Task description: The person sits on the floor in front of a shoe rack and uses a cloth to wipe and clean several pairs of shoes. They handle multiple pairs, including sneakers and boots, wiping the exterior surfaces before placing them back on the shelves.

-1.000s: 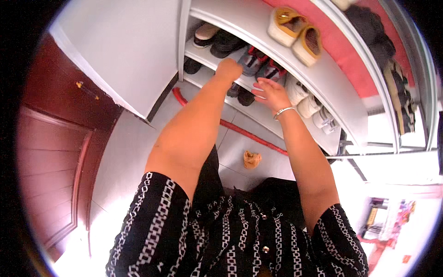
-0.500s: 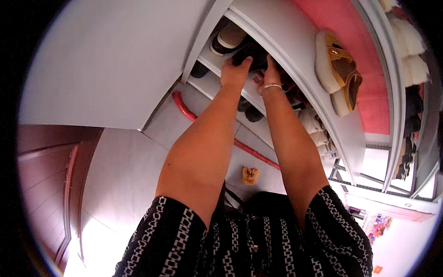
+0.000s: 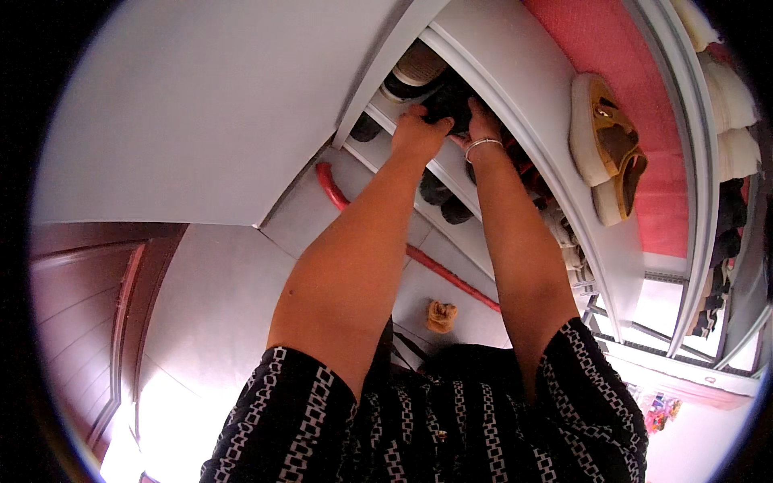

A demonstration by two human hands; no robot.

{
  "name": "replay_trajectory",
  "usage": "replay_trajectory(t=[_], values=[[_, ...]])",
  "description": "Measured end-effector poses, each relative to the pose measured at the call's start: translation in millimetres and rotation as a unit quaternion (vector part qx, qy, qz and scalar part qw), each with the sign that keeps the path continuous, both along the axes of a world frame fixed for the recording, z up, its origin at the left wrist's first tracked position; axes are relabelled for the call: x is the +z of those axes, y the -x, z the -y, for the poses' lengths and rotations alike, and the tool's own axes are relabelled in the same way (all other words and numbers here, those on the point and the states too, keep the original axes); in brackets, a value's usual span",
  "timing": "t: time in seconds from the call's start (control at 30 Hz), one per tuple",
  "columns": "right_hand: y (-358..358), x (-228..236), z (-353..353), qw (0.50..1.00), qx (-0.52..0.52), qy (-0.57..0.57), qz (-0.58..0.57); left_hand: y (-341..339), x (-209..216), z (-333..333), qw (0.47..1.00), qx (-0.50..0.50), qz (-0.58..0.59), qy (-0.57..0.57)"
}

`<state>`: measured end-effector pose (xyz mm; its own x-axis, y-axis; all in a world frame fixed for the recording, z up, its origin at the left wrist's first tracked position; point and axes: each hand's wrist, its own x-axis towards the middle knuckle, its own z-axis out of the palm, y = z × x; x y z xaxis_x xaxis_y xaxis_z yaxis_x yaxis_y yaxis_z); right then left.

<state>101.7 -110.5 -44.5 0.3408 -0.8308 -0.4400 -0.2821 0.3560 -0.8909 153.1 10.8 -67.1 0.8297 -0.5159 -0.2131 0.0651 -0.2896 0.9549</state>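
Observation:
Both my arms reach into a shelf compartment of a white shoe rack (image 3: 475,60). A dark, black shoe (image 3: 449,101) sits between my hands, its outline partly lost in shadow. My left hand (image 3: 420,133) is closed on its near left side, thumb toward the middle. On the other side my right hand (image 3: 483,127), with a silver bangle (image 3: 485,145) at the wrist, presses against the same shoe; its fingertips are partly hidden. Just left of the black shoe stands a brown shoe with a white sole (image 3: 417,71).
Brown-and-tan sandals (image 3: 604,149) lie on the shelf above, against a pink backing (image 3: 644,185). Dark shoes (image 3: 443,197) fill part of the lower shelf. A red tube (image 3: 451,278) and a small tan fuzzy item (image 3: 441,316) lie on the tiled floor. A grey panel (image 3: 193,113) stands left.
The whole view has shifted, so the rack sits slightly lower and farther right. My right hand has come in closer against the black shoe; the pinkish item beside it is now covered.

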Motion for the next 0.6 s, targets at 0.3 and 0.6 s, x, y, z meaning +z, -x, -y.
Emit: replay_trajectory(t=[0.3,0.6], values=[[88.3,27.7,-39.1,0.916,0.003,0.386,0.106,9.2,48.1,-7.9,0.981,0.019,0.173,0.083],[212.6,1.8,-14.7,0.854,-0.021,0.487,-0.181,92.4,41.0,30.7,0.908,-0.319,0.271,0.007]])
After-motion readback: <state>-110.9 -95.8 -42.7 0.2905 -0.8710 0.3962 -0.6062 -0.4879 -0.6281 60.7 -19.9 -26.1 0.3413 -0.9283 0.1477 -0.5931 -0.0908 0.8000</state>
